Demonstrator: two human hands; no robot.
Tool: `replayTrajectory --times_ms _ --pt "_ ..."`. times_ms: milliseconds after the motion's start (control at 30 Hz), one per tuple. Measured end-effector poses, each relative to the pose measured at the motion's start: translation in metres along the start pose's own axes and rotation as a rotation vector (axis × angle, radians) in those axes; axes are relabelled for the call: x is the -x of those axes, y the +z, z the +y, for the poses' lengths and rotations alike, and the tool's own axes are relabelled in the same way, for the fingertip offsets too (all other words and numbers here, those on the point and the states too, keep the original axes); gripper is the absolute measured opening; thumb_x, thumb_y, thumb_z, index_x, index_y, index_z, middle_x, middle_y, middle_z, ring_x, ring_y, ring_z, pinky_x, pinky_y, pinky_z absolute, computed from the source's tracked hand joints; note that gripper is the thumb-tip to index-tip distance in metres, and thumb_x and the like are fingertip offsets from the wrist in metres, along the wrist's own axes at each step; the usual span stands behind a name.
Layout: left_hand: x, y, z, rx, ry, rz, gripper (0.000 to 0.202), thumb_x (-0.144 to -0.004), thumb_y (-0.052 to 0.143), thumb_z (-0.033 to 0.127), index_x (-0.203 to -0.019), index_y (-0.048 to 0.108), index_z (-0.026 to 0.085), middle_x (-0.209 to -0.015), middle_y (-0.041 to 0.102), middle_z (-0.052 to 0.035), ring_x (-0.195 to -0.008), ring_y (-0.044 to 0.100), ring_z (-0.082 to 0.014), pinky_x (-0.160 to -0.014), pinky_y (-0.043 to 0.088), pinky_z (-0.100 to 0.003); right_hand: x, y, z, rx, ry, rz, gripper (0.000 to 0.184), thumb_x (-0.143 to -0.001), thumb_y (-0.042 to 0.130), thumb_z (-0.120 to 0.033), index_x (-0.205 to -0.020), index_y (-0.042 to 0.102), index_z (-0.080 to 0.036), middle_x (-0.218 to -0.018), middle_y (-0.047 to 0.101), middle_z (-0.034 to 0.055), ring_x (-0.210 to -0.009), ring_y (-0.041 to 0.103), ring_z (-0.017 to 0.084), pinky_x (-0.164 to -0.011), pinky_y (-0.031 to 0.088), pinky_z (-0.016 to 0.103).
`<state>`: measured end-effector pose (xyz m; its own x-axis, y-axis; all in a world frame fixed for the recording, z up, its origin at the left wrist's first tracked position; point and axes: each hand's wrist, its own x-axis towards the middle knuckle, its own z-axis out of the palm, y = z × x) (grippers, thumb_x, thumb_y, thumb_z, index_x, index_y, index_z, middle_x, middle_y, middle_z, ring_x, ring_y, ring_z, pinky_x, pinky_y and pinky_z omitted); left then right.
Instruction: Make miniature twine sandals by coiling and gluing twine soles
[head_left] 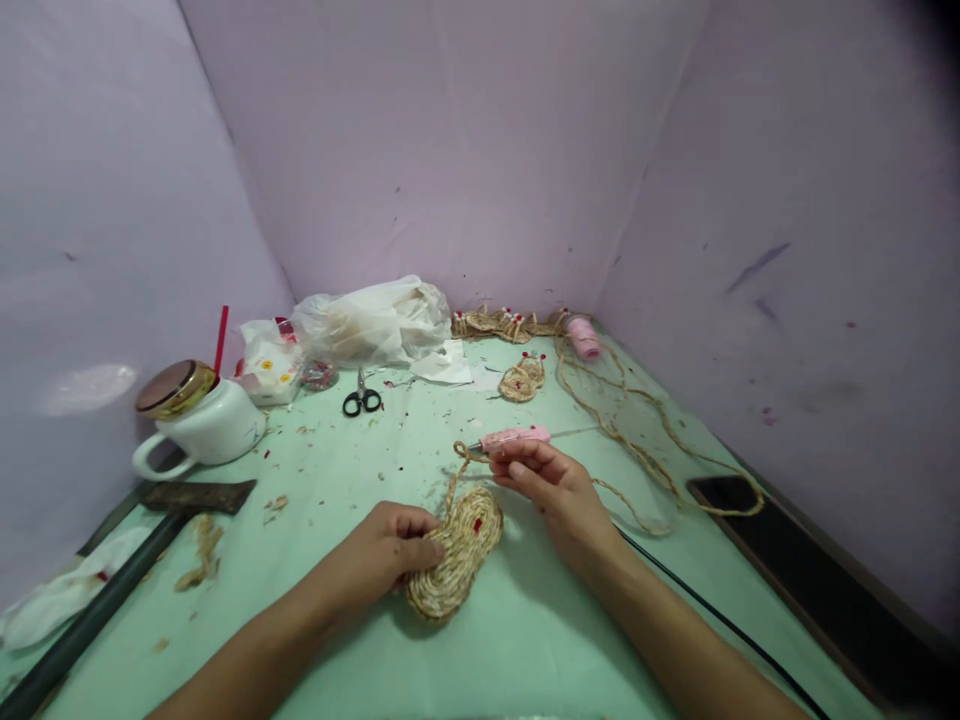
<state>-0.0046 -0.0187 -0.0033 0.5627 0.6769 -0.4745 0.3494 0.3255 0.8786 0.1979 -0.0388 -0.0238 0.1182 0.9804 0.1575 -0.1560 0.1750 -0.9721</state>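
Note:
My left hand [401,550] grips the left edge of a coiled straw sole [457,560], an oval pad narrowed at its waist with a red mark near the top. From the pad's upper end a braided straw cord [451,490] runs up into a small loop and across to my right hand [544,485]. The right thumb and fingers pinch that cord. Just beyond those fingertips lies a pink-handled tool [514,438] with a metal tip pointing left; whether the fingers touch it I cannot tell.
Black scissors [361,400], a white mug [221,425] and a hammer [199,497] are to the left. Behind are a plastic bag [375,320], a smaller woven piece [522,380] and a pink thread spool [583,338]. Loose cord [645,460] and a black cable [720,610] cross the right side.

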Motion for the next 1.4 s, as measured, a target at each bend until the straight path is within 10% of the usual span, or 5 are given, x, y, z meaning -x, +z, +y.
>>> replayTrajectory --times_ms 267,800,967,1100,1400 --pt "0.010 0.002 0.010 -0.010 -0.057 0.044 0.020 -0.052 0.055 0.027 -0.061 0.060 0.009 -0.049 0.047 0.0020 -0.048 0.038 -0.0094 -0.048 0.027 -0.022 0.004 -0.001 0.000 0.694 -0.611 -0.176 0.034 -0.086 0.041 -0.011 -0.113 0.057 -0.024 -0.114 0.060 0.0086 -0.111 0.050 0.021 -0.097 0.036 0.044" --pt "0.017 -0.012 0.014 -0.170 -0.070 -0.004 0.017 -0.053 0.050 0.021 -0.060 0.063 0.012 -0.047 0.046 0.0036 -0.045 0.037 -0.0094 -0.044 0.026 -0.022 -0.002 0.016 0.000 0.896 -0.539 -0.519 0.060 -0.074 0.042 0.000 -0.127 0.044 -0.029 -0.117 0.062 0.0043 -0.126 0.037 0.024 -0.104 0.014 0.054" --pt "0.014 -0.018 0.012 -0.330 0.039 0.005 0.016 -0.060 0.048 0.022 -0.063 0.061 0.012 -0.051 0.043 0.0037 -0.050 0.037 -0.0104 -0.047 0.027 -0.022 0.001 0.011 -0.004 0.977 -0.642 -0.129 0.039 -0.077 0.046 -0.008 -0.111 0.057 -0.023 -0.109 0.065 0.0076 -0.108 0.053 0.023 -0.101 0.026 0.046" --pt "0.013 -0.026 0.011 -0.443 0.117 0.036 0.020 -0.065 0.049 0.027 -0.066 0.063 0.012 -0.051 0.040 0.0039 -0.050 0.034 -0.0101 -0.047 0.026 -0.022 0.001 -0.020 -0.024 1.152 -0.298 0.317 0.020 -0.077 0.053 -0.031 -0.090 0.065 -0.022 -0.085 0.070 0.0066 -0.075 0.064 0.023 -0.066 0.046 0.035" --pt "0.008 -0.039 0.012 -0.336 0.101 0.359 0.031 -0.066 0.056 0.044 -0.064 0.062 0.013 -0.049 0.043 0.0033 -0.048 0.036 -0.0106 -0.045 0.026 -0.021 0.018 -0.077 -0.052 1.535 0.245 0.134 0.033 -0.074 0.051 -0.046 -0.053 0.061 -0.024 -0.044 0.059 0.0015 -0.045 0.055 0.020 -0.041 0.030 0.027"
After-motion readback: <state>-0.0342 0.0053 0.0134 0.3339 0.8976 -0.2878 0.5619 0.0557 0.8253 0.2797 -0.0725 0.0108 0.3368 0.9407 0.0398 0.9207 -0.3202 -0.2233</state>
